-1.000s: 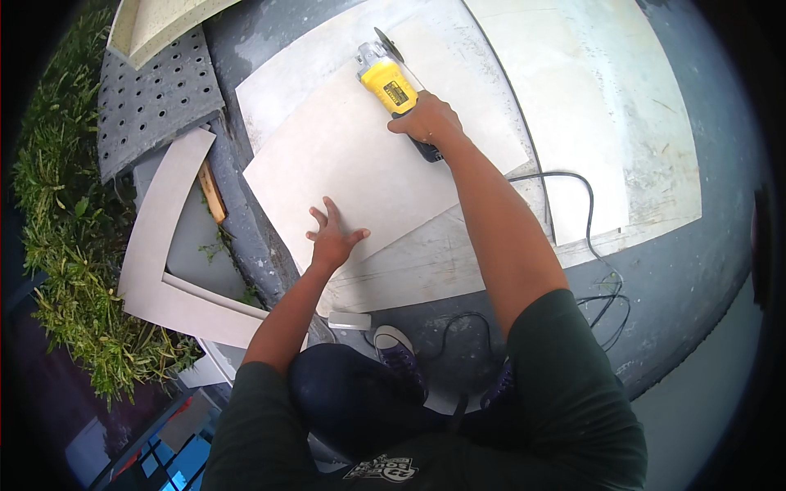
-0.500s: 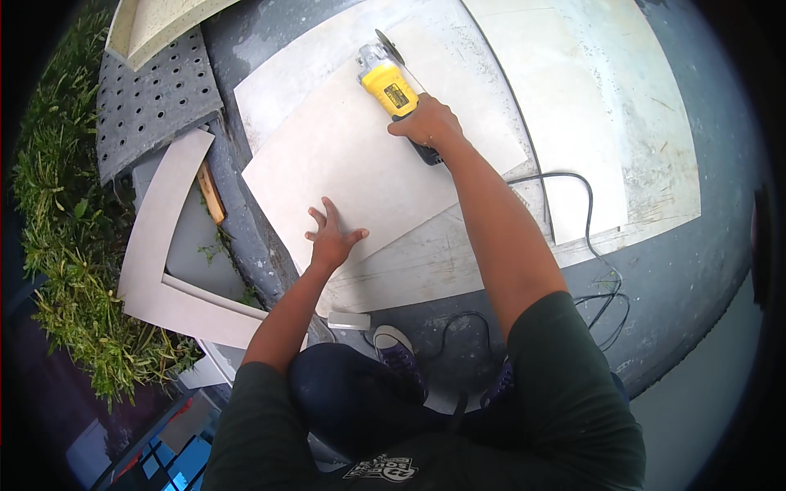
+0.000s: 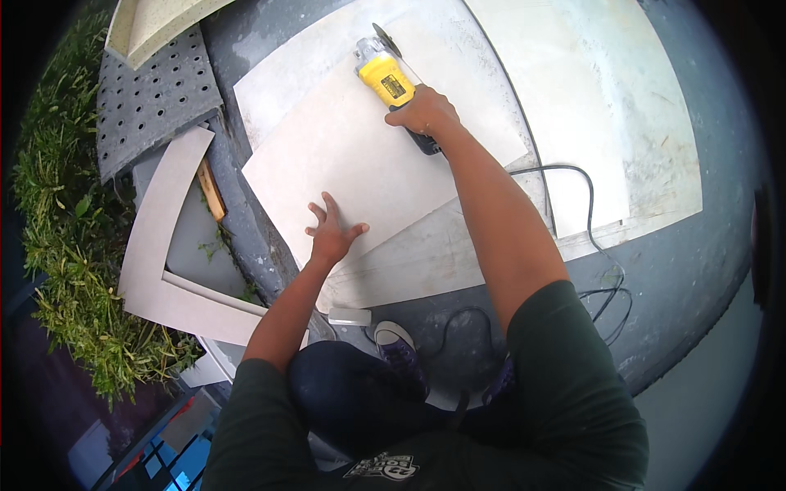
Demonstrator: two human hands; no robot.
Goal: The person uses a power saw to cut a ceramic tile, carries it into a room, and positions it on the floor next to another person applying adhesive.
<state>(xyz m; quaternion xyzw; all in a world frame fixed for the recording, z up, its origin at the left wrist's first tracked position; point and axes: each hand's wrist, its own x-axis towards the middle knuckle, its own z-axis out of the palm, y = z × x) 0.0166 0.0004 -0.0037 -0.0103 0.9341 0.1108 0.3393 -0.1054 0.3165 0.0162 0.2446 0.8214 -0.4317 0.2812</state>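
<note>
A pale rectangular tile lies on top of another light board on the ground in front of me. My left hand rests on its near left part, fingers spread. In my right hand is a yellow and grey angle grinder, gripped around its dark rear body. The grinder's thin disc points away from me, over the tile's far part, standing on edge. Whether the disc touches the tile or spins, I cannot tell. A black cord trails from near my right forearm toward the right.
More pale sheets lie to the right. At left are an L-shaped cut piece, a grey perforated panel, a wood strip and green plants. A small white block sits by my shoe.
My right hand and the angle grinder have shifted slightly away from me and to the left. My left hand stays in nearly the same place on the tile.
</note>
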